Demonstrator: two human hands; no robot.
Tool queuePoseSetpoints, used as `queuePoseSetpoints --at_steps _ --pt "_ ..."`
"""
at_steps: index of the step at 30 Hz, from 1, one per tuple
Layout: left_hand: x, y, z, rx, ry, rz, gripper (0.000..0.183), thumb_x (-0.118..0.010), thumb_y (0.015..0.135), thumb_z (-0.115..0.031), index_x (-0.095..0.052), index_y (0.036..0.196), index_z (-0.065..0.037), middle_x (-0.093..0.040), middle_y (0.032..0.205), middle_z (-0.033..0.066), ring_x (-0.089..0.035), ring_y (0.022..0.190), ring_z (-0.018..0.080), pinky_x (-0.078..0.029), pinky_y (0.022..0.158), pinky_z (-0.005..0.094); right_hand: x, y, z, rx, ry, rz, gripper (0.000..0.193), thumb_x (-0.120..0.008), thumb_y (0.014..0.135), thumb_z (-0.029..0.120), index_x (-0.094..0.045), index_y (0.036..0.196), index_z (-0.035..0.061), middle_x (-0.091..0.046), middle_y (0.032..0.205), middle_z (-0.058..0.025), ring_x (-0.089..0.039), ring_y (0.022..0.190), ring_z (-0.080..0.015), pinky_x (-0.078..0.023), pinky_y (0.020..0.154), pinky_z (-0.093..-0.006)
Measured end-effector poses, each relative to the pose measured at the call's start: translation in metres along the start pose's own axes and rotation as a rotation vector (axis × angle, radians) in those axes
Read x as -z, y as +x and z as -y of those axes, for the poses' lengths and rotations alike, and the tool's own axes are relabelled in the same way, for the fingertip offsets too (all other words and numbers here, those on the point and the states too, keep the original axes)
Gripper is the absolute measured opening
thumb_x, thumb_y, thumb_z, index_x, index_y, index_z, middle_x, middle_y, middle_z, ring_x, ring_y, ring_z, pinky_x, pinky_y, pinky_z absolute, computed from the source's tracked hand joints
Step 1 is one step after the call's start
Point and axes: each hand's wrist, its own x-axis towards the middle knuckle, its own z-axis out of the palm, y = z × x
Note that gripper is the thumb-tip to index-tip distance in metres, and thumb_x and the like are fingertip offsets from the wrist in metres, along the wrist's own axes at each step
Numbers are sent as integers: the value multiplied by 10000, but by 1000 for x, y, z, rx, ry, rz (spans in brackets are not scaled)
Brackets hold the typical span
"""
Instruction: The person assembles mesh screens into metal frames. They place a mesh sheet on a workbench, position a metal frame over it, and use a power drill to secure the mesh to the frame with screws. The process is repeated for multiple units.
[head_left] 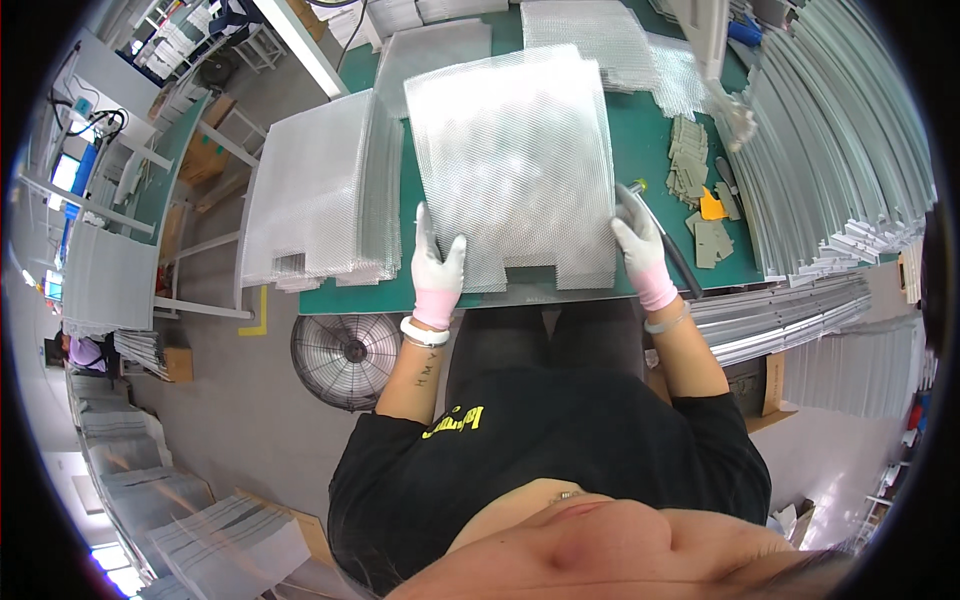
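Note:
A silvery perforated mesh sheet [510, 160] lies before me over the green table, a rectangular notch in its near edge. Whether it is one sheet or several stacked, I cannot tell. My left hand [437, 268], in a white and pink glove, holds its left edge, thumb on top and fingers along the side. On the right edge is my right hand [643, 255], gloved alike, thumb over the rim and fingers partly hidden. Just beyond that hand lies a long tool with a black handle [680, 258].
Left of the sheet is a stack of similar mesh sheets [310, 190]. Small grey-green plates [688, 160] and an orange piece [712, 205] lie on the green table [640, 125]. Long metal strips [840, 140] crowd the right side. A floor fan [350, 350] stands below the table's left edge.

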Motion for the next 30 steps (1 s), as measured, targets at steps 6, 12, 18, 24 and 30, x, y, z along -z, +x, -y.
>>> queuePoseSetpoints --at_steps 6,12,18,24,30 --pt "23 10 -50 -106 52 89 629 -625 932 22 -365 1504 63 -447 1528 226 -452 1417 291 -360 1159 351 -9 3 -31 -161 -522 -41 678 -643 924 191 -373 1489 -69 -523 1401 -218 -579 1214 -281 -452 1056 -360" --pt "110 30 -124 -70 145 -94 487 -569 980 5 -452 1451 45 -522 1465 191 -584 1268 241 -460 1089 338 -27 24 -15 397 -1047 213 621 -639 916 458 -561 1364 34 -512 1418 -231 -418 1366 -426 -330 1146 -497" --pt "193 48 -119 185 -58 52 521 -485 1067 -218 -361 1519 11 -510 1474 196 -554 1317 293 -445 1104 385 -53 39 -58 14 -615 479 821 -594 954 486 -349 1488 -88 -487 1443 -277 -443 1379 -363 -311 1168 -489" --pt "150 13 -105 198 -248 420 888 -539 956 -633 -377 1500 49 -506 1479 206 -478 1383 315 -340 1172 416 -117 42 -34 -153 191 117 828 -741 918 272 -268 1490 -96 -594 1290 -190 -593 1176 -238 -479 1017 -361" --pt "191 -8 -121 242 -709 275 1255 -649 715 -823 -338 1493 111 -505 1462 197 -524 1306 272 -393 1128 415 -177 67 22 -12 164 100 704 -766 898 208 -379 1406 -88 -600 1263 -192 -637 1085 -220 -539 933 -334"
